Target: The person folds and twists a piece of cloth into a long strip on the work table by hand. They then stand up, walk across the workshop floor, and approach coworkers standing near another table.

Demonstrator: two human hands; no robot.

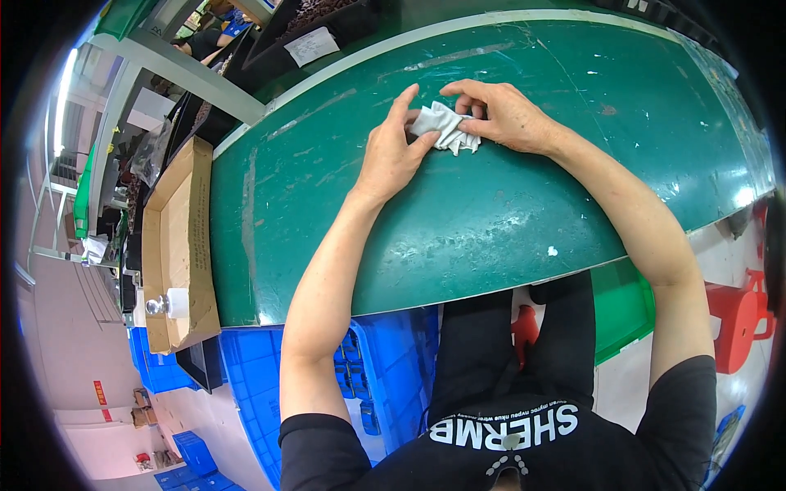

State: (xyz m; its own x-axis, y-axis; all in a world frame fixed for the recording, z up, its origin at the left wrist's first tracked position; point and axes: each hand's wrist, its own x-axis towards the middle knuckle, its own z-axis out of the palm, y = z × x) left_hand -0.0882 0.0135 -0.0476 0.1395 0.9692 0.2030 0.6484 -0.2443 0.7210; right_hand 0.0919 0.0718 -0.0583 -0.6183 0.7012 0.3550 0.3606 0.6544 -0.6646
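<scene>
See first the large green counter [491, 229], spread across the middle of view w/ many scratches and worn marks on top. At the bottom, facing its near edge, see black T-shirt [614, 458] of the person, w/ white print on chest. On L side, under the counter, note blue crate [254, 393], w/ dark blue pieces inside, too unclear to name. To R of it, see black trousers [467, 352], approx. at centre. Along the L end of counter, find long cardboard box [201, 237], open on top. Below the near edge, R of trousers, see green bin [622, 315], partly covered by counter; farther R, red stool [731, 327].

Over the far half of counter, see both bare hands, close together. W/ left hand [391, 155], holding the L edge of cloth b/w thumb and bent fingers, index finger raised away; cannot tell exact contact of fingers behind. W/ right hand [512, 121], holding the R part of same cloth in narrow grip, thumb on top, index finger stretched above, other fingers curled.

B/w the two hands, just above counter or touching it (cannot tell), see pale grey cloth [446, 127], crumpled, w/ many folds. Beyond far L edge, note white paper [312, 47]. Smallest: white container [176, 303] w/ clear round knob, at near end of box.
</scene>
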